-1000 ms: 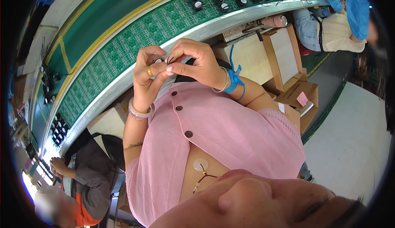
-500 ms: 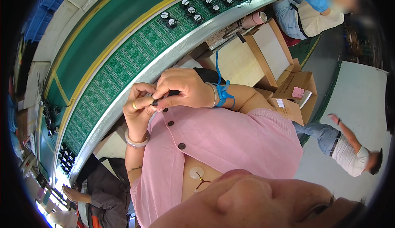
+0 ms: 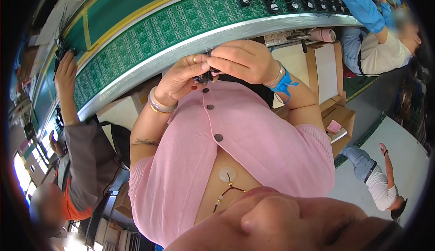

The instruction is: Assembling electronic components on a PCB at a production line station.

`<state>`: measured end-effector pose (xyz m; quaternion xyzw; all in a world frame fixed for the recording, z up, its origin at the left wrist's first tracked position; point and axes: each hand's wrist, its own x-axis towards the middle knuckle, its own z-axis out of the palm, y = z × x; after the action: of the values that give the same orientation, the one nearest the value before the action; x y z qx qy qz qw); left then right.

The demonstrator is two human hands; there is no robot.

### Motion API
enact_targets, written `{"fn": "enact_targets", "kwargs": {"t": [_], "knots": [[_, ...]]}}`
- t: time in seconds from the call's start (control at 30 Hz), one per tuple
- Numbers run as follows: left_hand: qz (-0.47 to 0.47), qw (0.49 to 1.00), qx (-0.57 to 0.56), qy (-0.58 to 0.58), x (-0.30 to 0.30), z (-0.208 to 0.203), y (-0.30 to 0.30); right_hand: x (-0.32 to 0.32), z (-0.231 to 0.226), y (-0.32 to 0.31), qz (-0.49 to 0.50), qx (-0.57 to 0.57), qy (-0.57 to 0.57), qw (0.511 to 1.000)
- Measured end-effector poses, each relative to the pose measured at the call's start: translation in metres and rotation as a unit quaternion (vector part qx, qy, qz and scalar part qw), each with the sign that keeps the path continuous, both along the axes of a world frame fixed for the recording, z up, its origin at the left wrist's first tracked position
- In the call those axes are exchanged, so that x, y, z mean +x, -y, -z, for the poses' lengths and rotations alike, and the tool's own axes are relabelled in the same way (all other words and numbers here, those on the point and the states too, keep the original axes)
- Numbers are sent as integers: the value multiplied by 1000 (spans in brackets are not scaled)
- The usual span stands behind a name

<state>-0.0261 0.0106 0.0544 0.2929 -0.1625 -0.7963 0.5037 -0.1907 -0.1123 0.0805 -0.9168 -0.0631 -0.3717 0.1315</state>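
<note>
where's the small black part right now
In the head view, slightly left of centre, the small black part is held between the left hand and right hand, below the silver metal rail.

Place: an electronics assembly workshop, with several people around a production bench.
Long bench [image 3: 272, 23]: metal-edged, green with yellow stripes, curving from 9 to 1 o'clock.
Circuit boards [image 3: 158, 30]: green, laid in a long strip along the bench, clearest at 11 o'clock.
Round parts [image 3: 245, 0]: black with white tops, in rows on the boards, 1 o'clock.
Co-workers: grey-and-orange clothing [image 3: 86, 160], 8 o'clock; cream top [image 3: 380, 52], 2 o'clock; white shirt [image 3: 378, 190], 4 o'clock.
Cardboard boxes [image 3: 340, 114]: open, 3 o'clock.
</note>
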Motion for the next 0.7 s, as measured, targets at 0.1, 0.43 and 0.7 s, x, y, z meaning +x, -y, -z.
{"fn": "enact_targets", "kwargs": {"t": [0.1,0.43,0.7], "knots": [[1,999,-38,25,2,-1,2,-2,3,1,-10,-10,-5,1000],[-351,821,-263,365,-13,23,12,9,1,-9,69,299,-89,948],[-242,838,-292,393,-2,15,4,2,6,-23,83,611,-166,769]]}}
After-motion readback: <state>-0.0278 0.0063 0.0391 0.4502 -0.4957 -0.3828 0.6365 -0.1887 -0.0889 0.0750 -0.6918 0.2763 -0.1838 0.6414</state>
